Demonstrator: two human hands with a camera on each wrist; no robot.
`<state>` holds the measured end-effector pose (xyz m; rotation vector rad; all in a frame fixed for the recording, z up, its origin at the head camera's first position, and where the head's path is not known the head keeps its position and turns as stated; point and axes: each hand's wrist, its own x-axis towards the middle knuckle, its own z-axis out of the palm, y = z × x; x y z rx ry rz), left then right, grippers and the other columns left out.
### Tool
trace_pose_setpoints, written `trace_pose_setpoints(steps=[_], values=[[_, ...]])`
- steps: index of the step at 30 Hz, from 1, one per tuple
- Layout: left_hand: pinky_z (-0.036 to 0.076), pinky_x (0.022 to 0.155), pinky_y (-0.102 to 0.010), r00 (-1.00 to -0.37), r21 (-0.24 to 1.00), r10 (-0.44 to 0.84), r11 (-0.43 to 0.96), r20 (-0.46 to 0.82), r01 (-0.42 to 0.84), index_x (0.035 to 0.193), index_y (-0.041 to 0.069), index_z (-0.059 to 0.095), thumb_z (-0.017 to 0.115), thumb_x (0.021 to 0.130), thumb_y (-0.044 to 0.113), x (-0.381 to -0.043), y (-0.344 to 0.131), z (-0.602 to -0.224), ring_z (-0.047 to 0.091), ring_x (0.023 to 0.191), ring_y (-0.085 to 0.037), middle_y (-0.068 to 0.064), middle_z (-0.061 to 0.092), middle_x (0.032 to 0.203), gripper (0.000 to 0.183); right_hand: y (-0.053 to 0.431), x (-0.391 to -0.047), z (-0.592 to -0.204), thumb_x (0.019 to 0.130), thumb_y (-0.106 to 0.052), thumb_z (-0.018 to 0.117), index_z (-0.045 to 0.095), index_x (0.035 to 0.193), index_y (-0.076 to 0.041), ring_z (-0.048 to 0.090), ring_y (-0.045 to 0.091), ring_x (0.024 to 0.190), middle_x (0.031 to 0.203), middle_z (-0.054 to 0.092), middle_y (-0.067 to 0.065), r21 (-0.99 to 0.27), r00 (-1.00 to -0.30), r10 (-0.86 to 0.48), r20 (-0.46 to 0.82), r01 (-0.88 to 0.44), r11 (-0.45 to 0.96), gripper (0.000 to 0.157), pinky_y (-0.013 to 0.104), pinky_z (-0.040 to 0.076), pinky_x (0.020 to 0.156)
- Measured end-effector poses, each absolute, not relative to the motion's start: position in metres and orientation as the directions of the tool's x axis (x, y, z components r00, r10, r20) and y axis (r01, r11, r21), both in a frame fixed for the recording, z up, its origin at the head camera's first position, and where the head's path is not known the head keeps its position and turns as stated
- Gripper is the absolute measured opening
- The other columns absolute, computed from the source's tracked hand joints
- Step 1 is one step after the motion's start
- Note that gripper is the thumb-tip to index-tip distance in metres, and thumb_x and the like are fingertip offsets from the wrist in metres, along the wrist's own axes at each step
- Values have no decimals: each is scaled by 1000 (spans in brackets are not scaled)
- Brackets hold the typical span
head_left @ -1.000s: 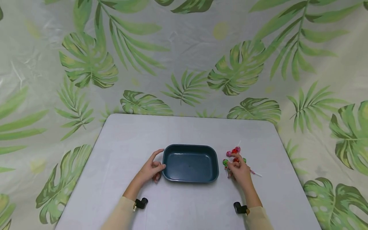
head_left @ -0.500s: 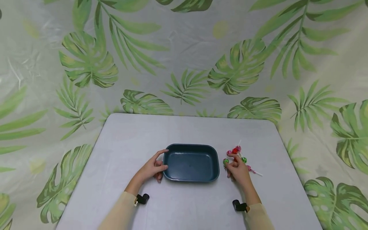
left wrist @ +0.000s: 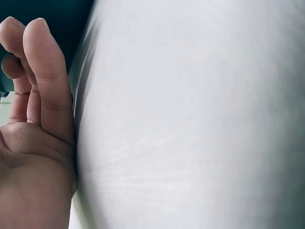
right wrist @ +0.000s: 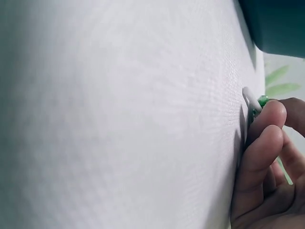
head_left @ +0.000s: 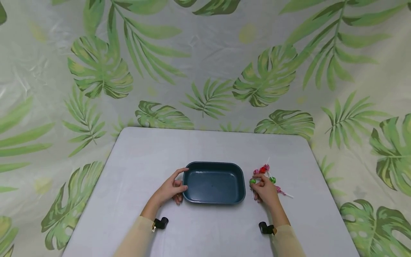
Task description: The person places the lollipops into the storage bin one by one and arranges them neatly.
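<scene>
A dark blue rectangular tray [head_left: 213,203] lies on the white table. My left hand [head_left: 171,188] grips its left end, thumb and index finger on the rim; in the left wrist view, the fingers [left wrist: 47,71] lie against the teal wall. To the right of the tray, my right hand [head_left: 267,191] pinches a green lollipop [head_left: 253,181] between thumb and index finger, its white stick [right wrist: 251,98] pointing toward the near side. Just beyond that hand are more lollipops: a pink one [head_left: 256,172], a red one [head_left: 263,169], another green one [head_left: 272,179] and a pink one [head_left: 278,189].
The white table [head_left: 154,150] has rounded far corners. Behind it hangs a leaf-patterned sheet [head_left: 205,64]. Black wrist cameras are strapped at the left cuff [head_left: 160,223] and the right cuff [head_left: 266,228].
My left thumb and index finger have come further over the tray rim, and the tray has shifted slightly right. My right thumb and index finger have closed around the green lollipop.
</scene>
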<state>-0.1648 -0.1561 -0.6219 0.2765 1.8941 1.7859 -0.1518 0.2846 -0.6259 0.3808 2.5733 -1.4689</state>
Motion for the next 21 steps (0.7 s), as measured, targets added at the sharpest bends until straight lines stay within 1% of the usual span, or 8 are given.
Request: trace_pose_setpoints(steps=[4,6,11,18,21], values=[[60,49,-35,-846,975,485,108,-220,-192,163,36,32,72,102,16,-164,-156,-622,67,54,-20,-5,66,77,76,285,-151,-628,98,-20,73,64,131,-10,61,17,44,68,61,3,-822,-957,142,-252,290,490,36,28,54,44],[60,49,-35,-848,977,484,102,-215,-189,163,36,32,72,102,16,-163,-157,-622,66,54,-20,-5,65,77,76,284,-151,-628,97,-19,74,65,129,-11,61,16,45,67,60,2,-831,-958,146,-247,287,477,34,28,54,44],[59,48,-34,-850,978,484,108,-206,-176,164,35,31,72,102,16,-164,-157,-623,64,55,-19,-4,62,76,77,285,-149,-626,98,-16,73,65,127,-8,59,16,45,65,58,2,-861,-964,140,-227,266,433,32,28,54,44],[58,48,-33,-855,978,476,125,-206,-166,163,36,31,71,101,14,-164,-155,-620,60,55,-18,-4,60,76,77,287,-149,-622,100,-20,73,62,132,-11,57,14,48,66,60,-2,-876,-959,145,-245,283,391,35,25,53,47],[58,47,-32,-855,977,474,133,-212,-168,163,37,31,71,101,14,-163,-155,-620,60,55,-17,-3,60,76,77,286,-148,-617,101,-20,72,60,135,-11,57,12,49,67,60,-5,-887,-957,145,-252,288,360,37,25,51,47]])
